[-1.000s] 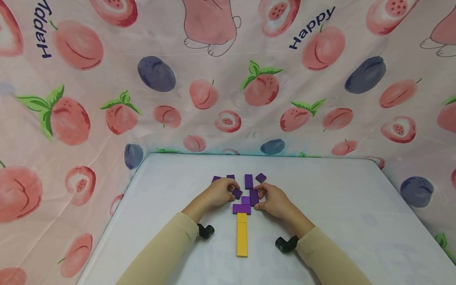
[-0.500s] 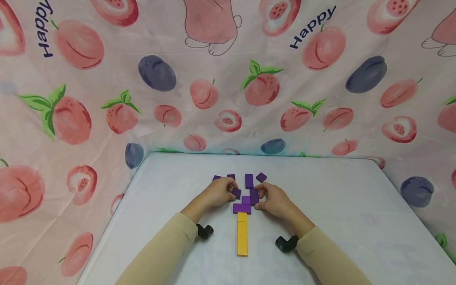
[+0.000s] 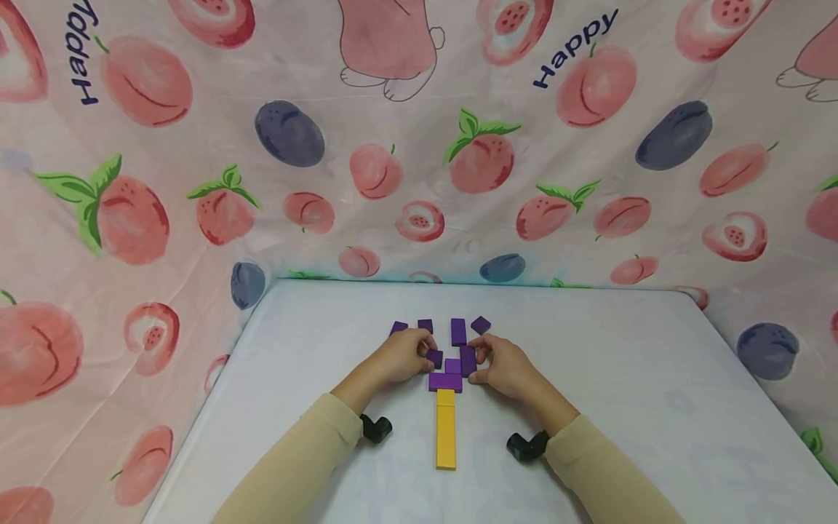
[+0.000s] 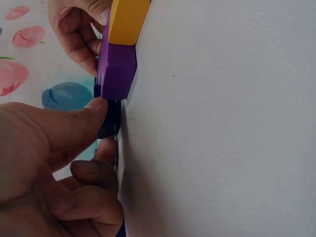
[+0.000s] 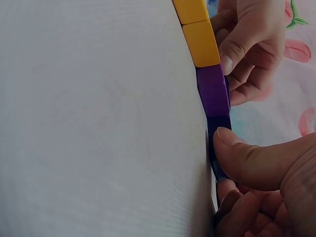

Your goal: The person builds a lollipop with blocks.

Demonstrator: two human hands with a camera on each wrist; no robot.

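My left hand (image 3: 404,355) and right hand (image 3: 504,369) pinch

The left grips a small dark block (image 3: 435,358); the right, an oblong block (image 3: 468,361) farther right, long axis near-to-far. A violet square (image 3: 452,366) sits between them; a violet bar (image 3: 445,382) lies crosswise nearer.

Plain beige long sleeves (image 3: 294,462) with simple cuffs (image 3: 564,433), a small black elbow-shaped device (image 3: 377,429) beside each

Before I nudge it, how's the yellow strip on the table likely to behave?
The yellow strip would probably come apart rather than move as one, since a seam crosses it near the wide purple block it meets. Its straight edges suggest stiff pieces. Lying on flat faces, they'd likely slide rather than roll.
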